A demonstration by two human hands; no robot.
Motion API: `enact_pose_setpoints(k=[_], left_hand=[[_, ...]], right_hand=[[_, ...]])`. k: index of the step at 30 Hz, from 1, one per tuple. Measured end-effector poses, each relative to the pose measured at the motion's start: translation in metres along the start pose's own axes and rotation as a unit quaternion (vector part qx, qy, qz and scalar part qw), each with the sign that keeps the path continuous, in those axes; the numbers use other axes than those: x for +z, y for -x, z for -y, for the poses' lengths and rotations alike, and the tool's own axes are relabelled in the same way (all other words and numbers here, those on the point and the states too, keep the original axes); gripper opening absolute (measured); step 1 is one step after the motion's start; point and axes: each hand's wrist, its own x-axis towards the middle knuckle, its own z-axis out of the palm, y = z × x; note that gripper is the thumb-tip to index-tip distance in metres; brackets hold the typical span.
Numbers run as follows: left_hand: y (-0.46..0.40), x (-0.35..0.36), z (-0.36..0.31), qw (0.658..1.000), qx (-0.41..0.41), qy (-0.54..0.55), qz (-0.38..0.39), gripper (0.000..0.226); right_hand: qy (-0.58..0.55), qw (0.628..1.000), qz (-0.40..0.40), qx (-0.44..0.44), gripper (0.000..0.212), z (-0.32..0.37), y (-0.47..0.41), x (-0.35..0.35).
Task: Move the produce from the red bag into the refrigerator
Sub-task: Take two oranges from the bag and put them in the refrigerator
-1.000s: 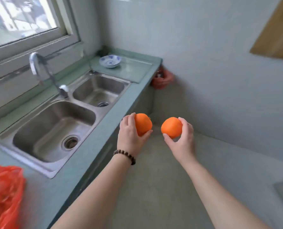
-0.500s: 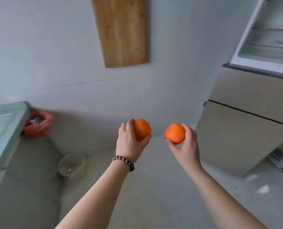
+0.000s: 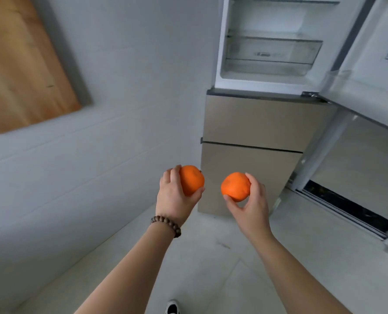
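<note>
My left hand [image 3: 173, 200], with a bead bracelet at the wrist, grips one orange [image 3: 192, 179]. My right hand [image 3: 253, 207] holds a second orange [image 3: 235, 186] in its fingertips. Both are held out in front of me at chest height, side by side and apart. The refrigerator [image 3: 252, 118] stands ahead to the right. Its upper compartment [image 3: 270, 41] is open, showing white shelves and a clear drawer. The upper door [image 3: 374, 71] swings out to the right. The red bag is out of view.
A wooden board [image 3: 23, 71] hangs on the white tiled wall at the left. The refrigerator's two lower beige drawers are closed. A dark-edged unit [image 3: 347, 209] sits low at the right. My shoe tip [image 3: 172, 308] shows on the pale floor.
My view has turned right, away from the sink counter and red bag, to face the refrigerator, now nearer. Both hands keep their oranges in the same hold.
</note>
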Motion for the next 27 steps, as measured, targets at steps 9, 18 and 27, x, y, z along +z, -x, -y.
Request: enact_pose_setpoints(k=[9,18,27], left_hand=[[-0.160,0.036,-0.002,0.995,0.077,0.038,0.044,0.080],[-0.294,0.061,-0.044,0.986,0.145,0.076,0.041,0.078],[-0.397,0.130,-0.114,0.975,0.194,0.112,0.012,0.081]], right_hand=[[0.010,0.996,-0.084,0.035,0.075,-0.006,-0.131,0.045],[0.037,0.992,-0.122,0.004,0.075,-0.011,-0.257,0.044],[0.025,0.988,-0.139,-0.060,0.073,-0.050,-0.402,0.010]])
